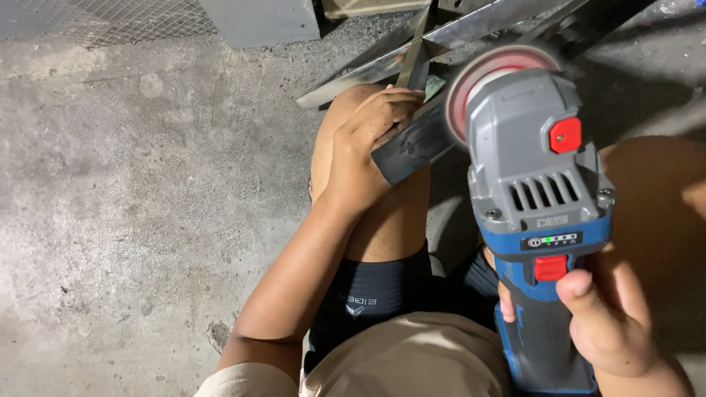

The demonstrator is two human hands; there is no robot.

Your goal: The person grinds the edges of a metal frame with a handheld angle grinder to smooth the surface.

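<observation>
- Right hand is wrapped tight around the handle of a blue and grey cordless angle grinder, thumb lying up the side just under the red slide switch. So those fingers are clamped on the tool.
- The grinder sits at the right of the view, pointing away from the person, and its round reddish disc at the front end looks blurred.
- Disc is right at the flat dark strip of a shiny angled steel frame lying on the floor; can't tell whether it actually touches.
- Left hand rests over the person's bent knee, fingers curled together and gripping the near end of that strip.
- Rough grey concrete floor all around, with a wire mesh panel along the top left edge.
</observation>
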